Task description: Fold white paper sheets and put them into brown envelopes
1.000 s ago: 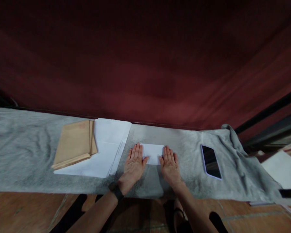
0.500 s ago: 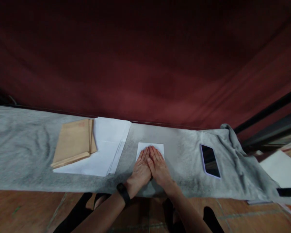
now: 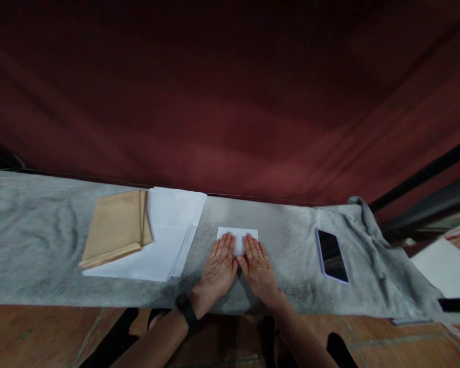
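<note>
A small white piece of paper (image 3: 238, 245), which looks folded, lies on the grey cloth under both hands. My left hand (image 3: 220, 266) rests flat on its left part, fingers stretched forward and a black band on the wrist. My right hand (image 3: 258, 268) presses flat on the right part, its fingers also stretched out. The thumbs nearly touch, and between the fingers a strip of the paper shows. Much of its near part is hidden beneath the hands.
Left of the hands, brown envelopes (image 3: 113, 225) lie on top of white paper sheets (image 3: 168, 230). A phone with a purple edge (image 3: 332, 255) lies to the right. Grey cloth (image 3: 291, 286) covers the narrow surface, and a dark red curtain (image 3: 230, 128) hangs behind.
My hands have moved apart sideways over the paper, from fingertips together to a gap between them. The middle of the paper now shows.
</note>
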`<action>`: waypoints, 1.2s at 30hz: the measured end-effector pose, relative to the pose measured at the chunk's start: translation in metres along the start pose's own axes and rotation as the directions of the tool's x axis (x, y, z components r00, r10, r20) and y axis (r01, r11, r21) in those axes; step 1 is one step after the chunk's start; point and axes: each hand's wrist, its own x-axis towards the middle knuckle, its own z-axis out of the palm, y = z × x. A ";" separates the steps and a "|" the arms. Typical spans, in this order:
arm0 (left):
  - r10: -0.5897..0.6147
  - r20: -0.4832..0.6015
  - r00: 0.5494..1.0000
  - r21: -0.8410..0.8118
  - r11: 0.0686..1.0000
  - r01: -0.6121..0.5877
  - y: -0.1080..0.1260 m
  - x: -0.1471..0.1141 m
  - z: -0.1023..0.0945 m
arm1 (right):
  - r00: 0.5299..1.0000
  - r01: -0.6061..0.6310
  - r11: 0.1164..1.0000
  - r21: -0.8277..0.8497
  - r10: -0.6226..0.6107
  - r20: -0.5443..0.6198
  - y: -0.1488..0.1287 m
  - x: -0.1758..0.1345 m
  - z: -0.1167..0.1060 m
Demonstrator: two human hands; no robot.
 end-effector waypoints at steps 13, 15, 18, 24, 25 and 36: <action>-0.055 -0.002 0.999 -0.012 0.998 0.054 0.005 0.001 -0.012 | 0.999 -0.043 0.997 -0.057 0.042 -0.013 0.015 -0.007 0.003; -0.057 -0.002 0.998 -0.024 0.998 0.057 0.006 0.001 -0.014 | 0.998 -0.055 0.996 -0.063 0.055 -0.006 0.016 -0.007 0.003; -0.073 0.012 0.997 -0.029 0.997 0.073 0.008 0.002 -0.017 | 0.997 -0.083 0.993 -0.085 0.083 -0.004 0.017 -0.007 0.004; -0.095 0.021 0.995 -0.028 0.995 0.095 0.010 0.002 -0.017 | 0.986 -0.165 0.980 -0.108 0.162 -0.039 0.026 -0.007 0.009; -0.091 0.018 0.996 -0.028 0.995 0.092 0.010 0.002 -0.017 | 0.983 -0.181 0.978 -0.106 0.176 -0.049 0.027 -0.007 0.009; -0.052 0.065 0.996 -0.033 0.998 0.055 0.010 0.003 -0.018 | 0.999 -0.009 0.997 0.074 0.006 0.047 -0.004 0.012 0.001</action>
